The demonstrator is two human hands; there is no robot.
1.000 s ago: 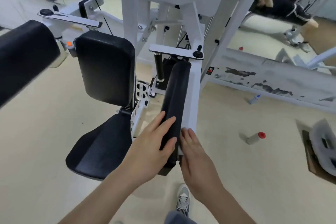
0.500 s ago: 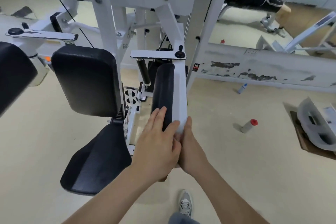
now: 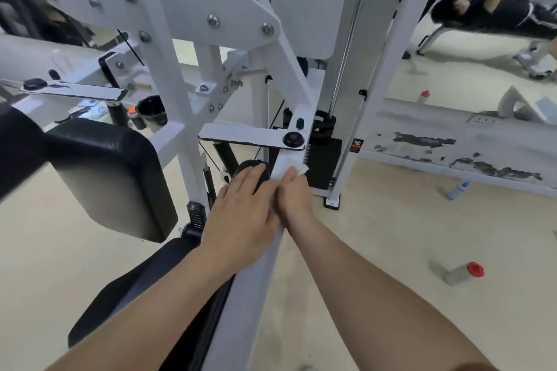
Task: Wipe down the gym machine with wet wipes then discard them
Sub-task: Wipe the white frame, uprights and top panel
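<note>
The gym machine (image 3: 193,39) fills the upper and middle frame: white painted steel plates and beams joined by bolts, with black cushions. Its back pad (image 3: 111,178) stands at mid left, and its seat (image 3: 135,295) lies below that at lower left. A long white bar (image 3: 250,295) runs from bottom centre up to the middle of the frame, with a narrow black arm pad (image 3: 251,167) along its left side. My left hand (image 3: 241,214) lies flat on that pad. The wet wipe (image 3: 298,167) is white and crumpled, and my right hand (image 3: 294,196) presses it against the top of the bar.
</note>
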